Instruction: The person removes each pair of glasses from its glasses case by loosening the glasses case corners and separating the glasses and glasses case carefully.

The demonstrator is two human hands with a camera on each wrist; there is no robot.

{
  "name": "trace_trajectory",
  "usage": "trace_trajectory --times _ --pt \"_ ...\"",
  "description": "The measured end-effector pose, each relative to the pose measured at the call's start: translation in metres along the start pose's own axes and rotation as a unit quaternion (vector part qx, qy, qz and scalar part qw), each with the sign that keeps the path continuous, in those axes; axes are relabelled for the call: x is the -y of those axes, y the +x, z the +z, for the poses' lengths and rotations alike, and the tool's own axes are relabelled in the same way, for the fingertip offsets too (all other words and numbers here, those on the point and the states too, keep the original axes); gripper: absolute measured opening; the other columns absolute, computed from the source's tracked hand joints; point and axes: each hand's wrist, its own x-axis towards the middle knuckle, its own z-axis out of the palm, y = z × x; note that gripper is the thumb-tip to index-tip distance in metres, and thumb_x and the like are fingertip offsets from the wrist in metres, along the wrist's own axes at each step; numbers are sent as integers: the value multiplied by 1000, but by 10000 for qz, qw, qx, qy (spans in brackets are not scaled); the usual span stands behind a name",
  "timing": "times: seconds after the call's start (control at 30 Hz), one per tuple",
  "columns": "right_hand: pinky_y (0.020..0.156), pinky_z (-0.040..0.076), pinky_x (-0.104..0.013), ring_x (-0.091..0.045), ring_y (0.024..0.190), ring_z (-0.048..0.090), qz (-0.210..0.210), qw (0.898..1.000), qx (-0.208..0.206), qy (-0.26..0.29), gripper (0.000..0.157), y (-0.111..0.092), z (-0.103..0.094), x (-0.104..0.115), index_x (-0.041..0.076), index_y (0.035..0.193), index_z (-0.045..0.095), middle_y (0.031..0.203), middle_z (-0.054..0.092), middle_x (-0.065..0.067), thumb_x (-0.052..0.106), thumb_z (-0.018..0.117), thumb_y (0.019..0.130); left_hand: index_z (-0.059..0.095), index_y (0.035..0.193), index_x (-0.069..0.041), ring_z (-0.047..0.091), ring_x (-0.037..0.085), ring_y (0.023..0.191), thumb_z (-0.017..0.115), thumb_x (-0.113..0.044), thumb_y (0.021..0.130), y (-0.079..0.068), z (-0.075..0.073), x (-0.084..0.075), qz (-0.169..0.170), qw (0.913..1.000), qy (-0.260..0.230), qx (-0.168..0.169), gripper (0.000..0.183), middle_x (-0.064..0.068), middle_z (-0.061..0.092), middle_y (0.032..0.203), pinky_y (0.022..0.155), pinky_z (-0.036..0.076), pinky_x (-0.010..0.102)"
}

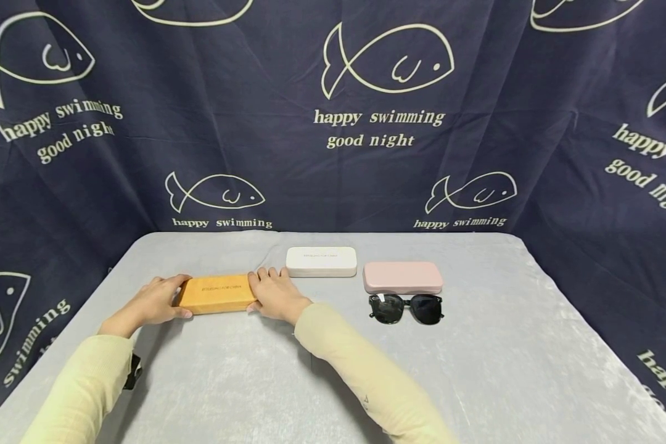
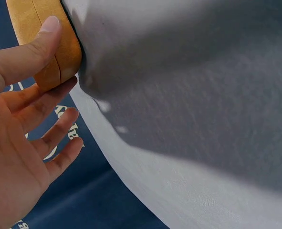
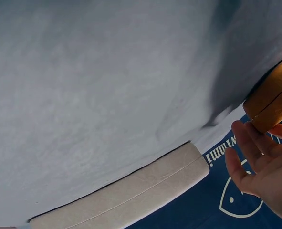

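Gripping an orange case (image 1: 219, 296) by its two short ends, a person's left hand (image 1: 158, 301) and right hand (image 1: 277, 297) are both grasping it on the left part of a table under a pale grey cloth (image 1: 227, 382). The case is lying with its printed lettering facing up and its long side running left to right. The left hand is pinching the left end: in the left wrist view the thumb is pressing across the seam while the nearest fingers are bracing the opposite side, and the other two fingers are standing clear. The right hand is clasping the right end, its thumb sitting on the near side and its fingers reaching over towards the far side

Farther and to the right, a white case (image 1: 322, 263) is lying just beside the right hand's fingers. Right of that, a pink case (image 1: 403, 279) is resting a little nearer, with a gap separating the two. Black sunglasses (image 1: 426, 308) are lying just near of the pink case, their dark lenses facing the near side. Cream sleeves (image 1: 361, 376) are covering both forearms, and a small black object (image 1: 133, 373) is showing at the left wrist. Behind the table, a navy curtain (image 1: 344, 179) is hanging, bearing white fish outlines and lettering
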Motion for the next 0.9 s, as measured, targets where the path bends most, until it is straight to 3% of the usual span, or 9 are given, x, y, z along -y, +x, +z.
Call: trace_trajectory --times 0.2,0.6,0.77,0.9 --pt "99 37 -45 -21 109 50 -25 10000 -43 -37 67 -2 0 1 13 132 40 119 52 -4 56 54 82 46 123 7 50 47 98 79 -28 66 -1 1 1 -52 10000 -34 75 75 29 55 117 78 40 58" --pt "98 36 -42 -19 111 48 14 9999 74 84 69 -2 -2 -2 15 135 38 122 51 -1 56 56 81 43 124 9 48 50 99 80 -28 65 0 -1 -2 -195 9994 -65 278 79 32 51 121 78 39 60" --pt "93 37 -38 -17 108 47 15 9999 94 113 68 -3 -5 -6 17 132 40 121 51 1 56 57 80 43 125 9 46 51 100 80 -30 64 0 -2 -6 -213 9994 22 256 82 32 50 121 80 38 60" --pt "96 36 -42 -18 109 47 31 9997 115 204 64 -5 -7 -12 17 130 43 120 50 1 54 58 80 43 126 8 46 50 100 81 -32 62 0 -5 -10 -198 9996 69 193 84 33 50 120 79 37 60"
